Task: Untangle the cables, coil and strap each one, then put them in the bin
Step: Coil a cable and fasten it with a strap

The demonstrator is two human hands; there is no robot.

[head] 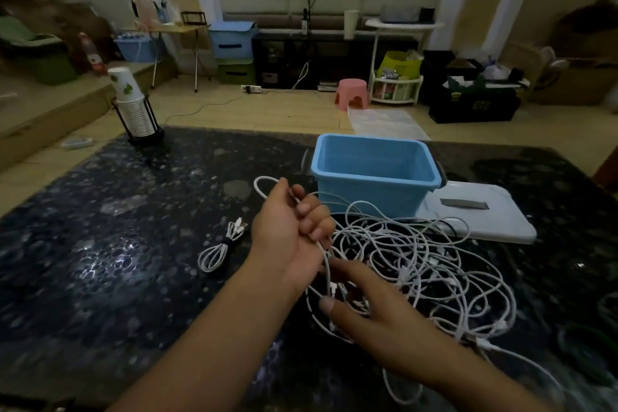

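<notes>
A tangle of white cables [421, 264] lies on the dark table, in front of a light blue bin [374, 174] that shows nothing inside. My left hand [294, 231] is raised over the tangle's left edge, its fingers curled round one white cable that loops above the hand and drops below it. My right hand [361, 301] rests on the tangle's near left part with thumb and fingers spread among the strands; whether it pinches one I cannot tell. To the left lies one coiled white cable [219, 247] bound with a dark strap.
The bin's white lid [485, 214] lies flat right of the bin. A black holder with stacked paper cups [133, 104] stands at the table's far left corner. The dark speckled table [117, 244] stretches left of the cables. Beyond it are floor, a pink stool and storage boxes.
</notes>
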